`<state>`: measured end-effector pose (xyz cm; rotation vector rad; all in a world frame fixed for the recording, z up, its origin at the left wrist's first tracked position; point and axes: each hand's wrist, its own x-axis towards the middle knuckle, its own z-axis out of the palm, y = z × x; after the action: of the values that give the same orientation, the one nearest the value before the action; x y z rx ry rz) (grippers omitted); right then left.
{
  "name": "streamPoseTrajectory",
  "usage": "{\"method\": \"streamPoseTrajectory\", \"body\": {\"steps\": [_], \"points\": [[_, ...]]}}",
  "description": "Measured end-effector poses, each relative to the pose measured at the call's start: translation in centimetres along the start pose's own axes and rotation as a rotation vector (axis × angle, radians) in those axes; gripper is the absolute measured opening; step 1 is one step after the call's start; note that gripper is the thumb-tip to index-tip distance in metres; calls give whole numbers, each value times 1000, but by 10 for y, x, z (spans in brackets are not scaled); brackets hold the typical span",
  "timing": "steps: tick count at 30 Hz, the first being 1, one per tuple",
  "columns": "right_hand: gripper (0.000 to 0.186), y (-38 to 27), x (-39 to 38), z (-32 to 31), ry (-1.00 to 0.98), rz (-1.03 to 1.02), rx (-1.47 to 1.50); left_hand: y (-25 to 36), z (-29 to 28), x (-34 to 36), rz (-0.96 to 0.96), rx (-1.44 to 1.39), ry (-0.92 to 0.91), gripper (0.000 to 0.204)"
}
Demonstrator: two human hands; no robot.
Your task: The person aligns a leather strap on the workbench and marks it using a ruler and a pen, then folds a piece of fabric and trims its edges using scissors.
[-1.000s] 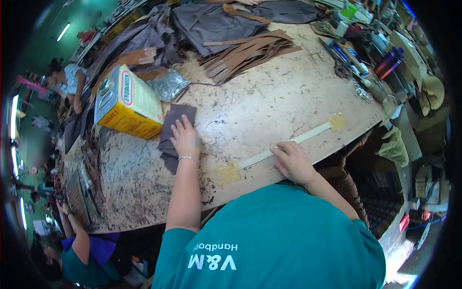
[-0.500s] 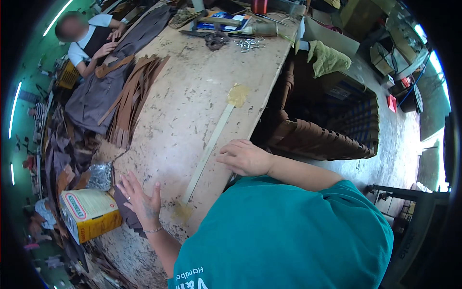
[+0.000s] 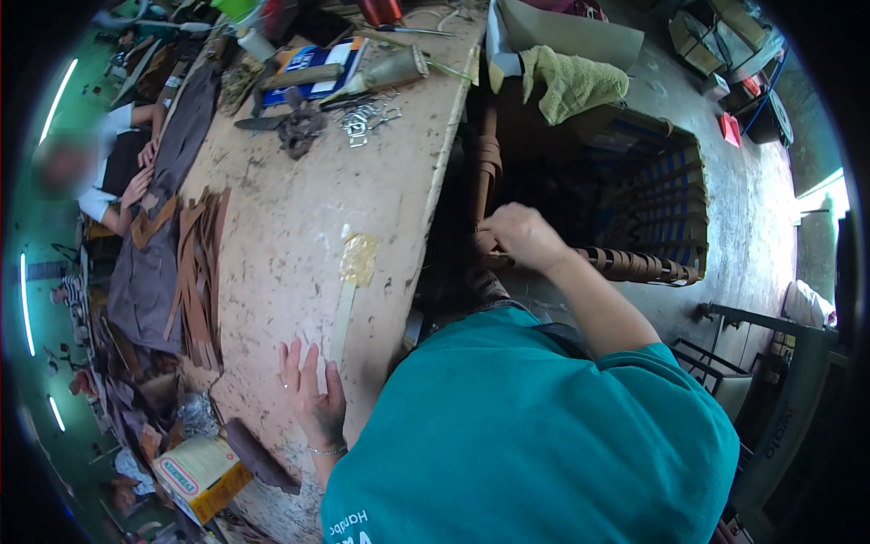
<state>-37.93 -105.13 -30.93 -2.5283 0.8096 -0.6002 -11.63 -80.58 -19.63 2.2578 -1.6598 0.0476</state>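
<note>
My left hand (image 3: 313,399) is above or resting on the pale worktable (image 3: 272,263), fingers stretched and apart, nothing in it. Beside its fingers a pale green strip (image 3: 343,322) runs along the tabletop, its far end under a yellowish tape patch (image 3: 359,259). Off the table's right edge, my right hand (image 3: 526,238) is at the corner of a large box-shaped frame (image 3: 625,265) wrapped and woven with brown straps. Its fingers are curled together against a brown strap-wrapped bar (image 3: 486,172); what they pinch is hidden.
Brown leather strips (image 3: 195,272) and dark leather pieces (image 3: 145,290) lie on the left. A yellow-and-white can (image 3: 204,476) stands near left beside a dark roll (image 3: 261,456). Metal buckles (image 3: 362,118) lie at the far end. A yellow towel (image 3: 571,82) hangs over the frame. A co-worker (image 3: 122,172) sits far left.
My right hand has left the tabletop and reached right to the strap-wrapped frame's corner, its fingers curling. My left hand stays open, farther right in view. The view has turned toward the frame.
</note>
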Motion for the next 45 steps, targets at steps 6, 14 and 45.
{"method": "streamPoseTrajectory", "body": {"steps": [6, 14, 45], "points": [[17, 108, -23, -33, -133, 559, -147, 26, 23, 35, 11, -25, -100, 28], [17, 139, -17, -10, -408, 649, -108, 58, 37, 70, 78, -4, -225, 28], [20, 193, 62, 33, -431, 552, 85, 57, 29, 56, -133, -64, -208, 28]]}}
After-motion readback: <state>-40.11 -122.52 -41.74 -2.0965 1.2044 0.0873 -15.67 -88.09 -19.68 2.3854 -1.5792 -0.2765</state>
